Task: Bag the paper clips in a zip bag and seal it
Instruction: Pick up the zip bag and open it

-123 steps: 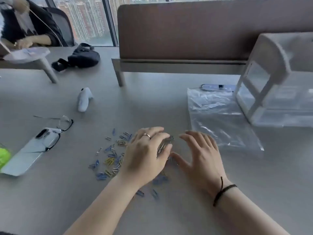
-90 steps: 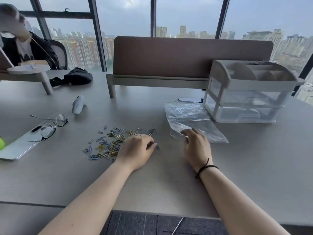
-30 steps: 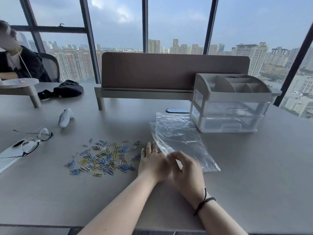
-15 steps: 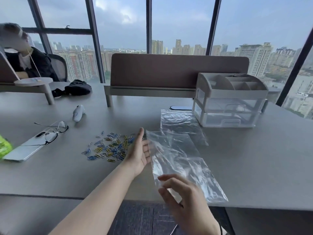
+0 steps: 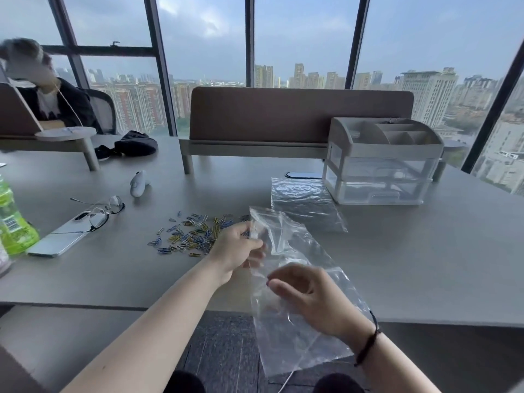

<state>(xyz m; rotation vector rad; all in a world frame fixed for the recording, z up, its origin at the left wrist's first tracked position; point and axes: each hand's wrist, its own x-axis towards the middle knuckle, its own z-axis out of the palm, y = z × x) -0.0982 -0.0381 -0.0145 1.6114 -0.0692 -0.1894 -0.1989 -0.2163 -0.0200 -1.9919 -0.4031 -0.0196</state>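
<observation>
The left hand (image 5: 237,249) pinches the upper left edge of a clear zip bag (image 5: 295,282), thumb and fingers closed on the plastic. The right hand (image 5: 309,296) grips the same bag lower down, its fingers curled over the film near the middle. The bag hangs in the air between the 2 hands, tilted, its far corner above the left hand and its lower end dropping past the near edge of the table (image 5: 397,265), below the right wrist. Nothing shows inside it.

The paper clips (image 5: 192,234) lie scattered flat on the table just left of and beyond the left hand, blue, yellow and silver ones mixed in a loose spread, none touching either hand.

Beyond both hands a second clear bag (image 5: 306,202) lies flat on the table, and it looks empty. Just right of it, well beyond the right hand, stands a pale drawer organizer (image 5: 382,163) with open compartments on top and 2 clear drawers below; what the drawers hold cannot be made out.

Far left of the left hand, glasses (image 5: 99,211) rest on a phone (image 5: 56,239), beside a green bottle (image 5: 12,222). A small white device (image 5: 138,184) lies beyond the clips.
</observation>
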